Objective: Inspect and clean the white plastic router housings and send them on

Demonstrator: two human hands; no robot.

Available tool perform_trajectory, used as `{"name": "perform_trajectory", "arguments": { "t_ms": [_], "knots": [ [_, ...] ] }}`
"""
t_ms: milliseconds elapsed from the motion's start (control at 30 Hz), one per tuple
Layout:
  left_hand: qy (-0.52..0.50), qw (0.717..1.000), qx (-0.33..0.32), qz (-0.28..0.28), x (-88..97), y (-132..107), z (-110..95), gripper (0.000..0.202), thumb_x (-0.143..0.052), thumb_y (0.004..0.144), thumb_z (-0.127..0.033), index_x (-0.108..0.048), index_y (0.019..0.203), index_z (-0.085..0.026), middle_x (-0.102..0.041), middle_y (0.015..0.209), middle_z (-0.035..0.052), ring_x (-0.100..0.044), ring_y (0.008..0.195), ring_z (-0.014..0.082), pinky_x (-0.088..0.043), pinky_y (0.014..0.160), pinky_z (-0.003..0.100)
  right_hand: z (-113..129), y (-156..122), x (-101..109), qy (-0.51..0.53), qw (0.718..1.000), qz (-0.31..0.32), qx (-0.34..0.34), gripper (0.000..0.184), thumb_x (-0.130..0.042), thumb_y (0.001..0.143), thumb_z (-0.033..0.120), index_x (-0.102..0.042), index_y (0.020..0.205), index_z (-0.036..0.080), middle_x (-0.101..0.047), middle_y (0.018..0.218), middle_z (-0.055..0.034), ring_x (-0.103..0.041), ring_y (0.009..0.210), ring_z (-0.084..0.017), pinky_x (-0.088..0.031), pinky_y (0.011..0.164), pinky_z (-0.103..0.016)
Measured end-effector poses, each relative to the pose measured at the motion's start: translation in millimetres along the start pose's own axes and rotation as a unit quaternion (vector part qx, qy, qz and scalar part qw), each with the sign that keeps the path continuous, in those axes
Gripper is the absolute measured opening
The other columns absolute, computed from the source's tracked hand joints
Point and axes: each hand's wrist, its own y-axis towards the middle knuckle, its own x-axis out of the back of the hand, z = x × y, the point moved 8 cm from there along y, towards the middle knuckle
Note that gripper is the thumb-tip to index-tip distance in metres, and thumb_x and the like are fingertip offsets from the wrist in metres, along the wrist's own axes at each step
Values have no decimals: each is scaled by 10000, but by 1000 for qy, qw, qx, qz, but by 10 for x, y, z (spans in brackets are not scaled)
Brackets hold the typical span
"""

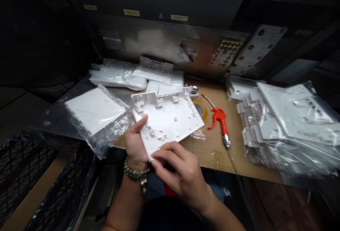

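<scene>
A white plastic housing panel (170,121) is held tilted above the front edge of the workbench, its inner side with small clips and ribs facing me. My left hand (136,140) supports it from the left and beneath, thumb over the edge. At the near corner, the fingers of my right hand (180,169) pinch the panel's edge; whether anything small is between them is hidden. Left of the panel lies a white housing in a clear plastic bag (95,110).
An orange air blow gun (220,117) with its hose lies on the cardboard surface (212,153), beside a roll of tape (199,110). Bagged white panels (292,117) are stacked at right. More plastic bags (117,73) lie at the back left. A black crate (39,181) stands at lower left.
</scene>
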Motion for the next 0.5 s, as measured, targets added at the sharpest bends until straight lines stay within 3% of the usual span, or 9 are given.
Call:
{"name": "perform_trajectory", "arguments": {
  "t_ms": [100,200,267,333,400,500],
  "knots": [
    [12,1000,-20,-13,216,-24,-162,391,-575,915,-423,-742,1194,-205,-776,1230,67,-524,1407,381,-388,1192,607,-236,-59,356,-39,997,-60,-39,125,-684,949,167,-741,1056,196,-704,953,-57,-684,833,-164,-572,747,-287],
    [34,997,-68,-32,449,-50,-365,417,-573,923,-496,-708,1273,-315,-779,1221,-22,-460,1463,335,-353,1218,586,-526,-228,966,-96,969,-200,-111,107,-716,938,220,-761,1033,241,-708,971,-46,-679,868,-181,-567,748,-311],
    [44,992,-95,-64,584,-81,-453,434,-559,928,-532,-689,1304,-359,-768,1239,-55,-443,1478,315,-355,1227,564,-626,-336,1221,-117,949,-260,-135,83,-730,933,241,-768,1007,248,-705,969,-42,-673,881,-186,-561,740,-313],
    [52,988,-101,-102,685,-116,-472,438,-542,935,-554,-692,1304,-374,-753,1264,-73,-444,1481,300,-375,1229,535,-657,-359,1250,-115,951,-255,-133,88,-732,934,232,-767,1013,245,-703,982,-42,-675,895,-183,-563,757,-312],
    [61,985,-102,-126,739,-143,-462,442,-526,940,-566,-694,1306,-386,-746,1272,-90,-454,1476,288,-400,1224,511,-643,-327,1138,-113,963,-215,-114,108,-712,946,210,-762,1038,236,-704,999,-47,-679,891,-176,-568,777,-314],
    [71,987,-100,-104,726,-147,-441,434,-513,949,-559,-683,1323,-418,-765,1215,-106,-486,1452,283,-435,1205,510,-626,-315,1009,-125,968,-190,-101,113,-684,963,200,-756,1045,226,-702,986,-50,-677,854,-167,-571,774,-315]
  ]
}}
